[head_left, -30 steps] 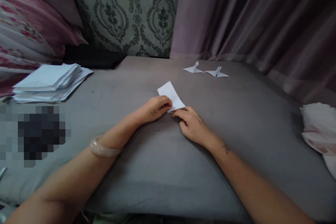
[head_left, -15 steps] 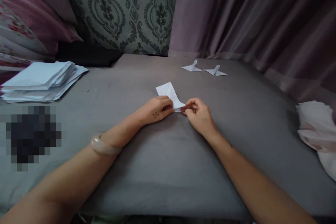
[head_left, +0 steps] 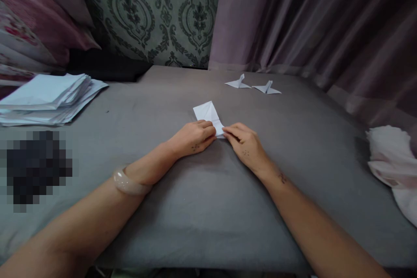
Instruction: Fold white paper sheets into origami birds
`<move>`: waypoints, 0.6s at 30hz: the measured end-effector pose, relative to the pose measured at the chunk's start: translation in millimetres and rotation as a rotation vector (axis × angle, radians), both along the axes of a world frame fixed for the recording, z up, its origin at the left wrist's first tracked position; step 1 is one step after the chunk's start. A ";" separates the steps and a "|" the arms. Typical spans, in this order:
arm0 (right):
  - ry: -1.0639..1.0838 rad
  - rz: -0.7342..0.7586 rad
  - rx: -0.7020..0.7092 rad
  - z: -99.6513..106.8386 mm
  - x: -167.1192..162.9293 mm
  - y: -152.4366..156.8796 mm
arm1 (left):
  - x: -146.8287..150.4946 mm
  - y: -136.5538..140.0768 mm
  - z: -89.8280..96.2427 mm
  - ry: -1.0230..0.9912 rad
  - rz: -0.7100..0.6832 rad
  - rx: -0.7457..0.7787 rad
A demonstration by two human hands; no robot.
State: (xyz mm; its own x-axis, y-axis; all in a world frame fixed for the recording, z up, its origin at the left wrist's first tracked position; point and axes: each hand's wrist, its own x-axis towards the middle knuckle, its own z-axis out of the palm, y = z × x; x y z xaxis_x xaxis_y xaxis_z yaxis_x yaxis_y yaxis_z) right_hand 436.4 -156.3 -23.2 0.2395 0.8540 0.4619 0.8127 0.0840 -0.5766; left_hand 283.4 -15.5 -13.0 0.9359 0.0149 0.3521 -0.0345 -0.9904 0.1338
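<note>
A small folded sheet of white paper [head_left: 208, 112] with visible creases lies on the grey cloth in front of me. My left hand [head_left: 196, 136] grips its near left part, fingers curled over it and thumb at the near edge. At the near right corner, my right hand [head_left: 244, 140] pinches the paper between thumb and fingertips. The folds under the fingers are partly hidden. Farther back stand two folded white paper birds, a left one [head_left: 239, 81] and a right one [head_left: 267, 87].
A stack of white paper [head_left: 42, 95] lies at the left, with a black flat item [head_left: 107, 66] behind it. A blurred-out dark patch [head_left: 37, 167] is nearer me. Pale crumpled fabric [head_left: 391, 156] lies at the right edge. A purple curtain [head_left: 276, 17] hangs behind.
My right hand has closed more tightly on the paper's right corner and shifted slightly left; the raised corner now lies lower. My left hand stays on the paper.
</note>
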 end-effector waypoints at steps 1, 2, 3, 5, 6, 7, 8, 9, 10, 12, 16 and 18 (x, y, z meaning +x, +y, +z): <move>-0.048 0.002 -0.019 0.9 0.3 -1.2 | 0.1 -0.1 -0.1 0.004 0.004 0.006; -0.101 -0.003 -0.044 2.1 0.3 -2.5 | 0.3 -0.2 0.0 0.008 0.008 0.010; -0.160 -0.017 -0.072 3.7 0.0 -3.9 | 0.4 -0.4 0.2 0.009 0.010 0.014; -0.291 -0.058 -0.113 7.4 -1.2 -6.2 | 0.8 -1.0 0.8 0.008 0.011 0.025; -0.355 -0.073 -0.120 9.1 -1.8 -6.7 | 0.9 -1.3 1.2 0.005 0.009 0.031; -0.415 -0.079 -0.120 10.6 -2.4 -6.8 | 1.1 -1.7 1.6 0.002 0.007 0.037; -0.471 -0.079 -0.113 11.6 -2.8 -6.5 | 1.2 -2.1 1.9 0.000 0.004 0.041; -0.522 -0.072 -0.107 12.2 -3.0 -5.8 | 1.4 -2.3 2.0 0.000 0.003 0.043; -0.567 -0.065 -0.101 12.2 -2.7 -4.9 | 1.4 -2.5 2.1 0.002 0.002 0.043; -0.640 -0.057 -0.092 11.2 -1.3 -3.3 | 1.3 -2.4 1.7 0.012 0.005 0.040; -0.729 -0.027 -0.076 8.8 3.6 -2.7 | 0.6 -1.0 0.6 0.016 -0.017 0.035; -0.761 -0.002 -0.081 9.0 5.2 -3.5 | 0.1 -0.3 0.7 0.018 -0.041 0.030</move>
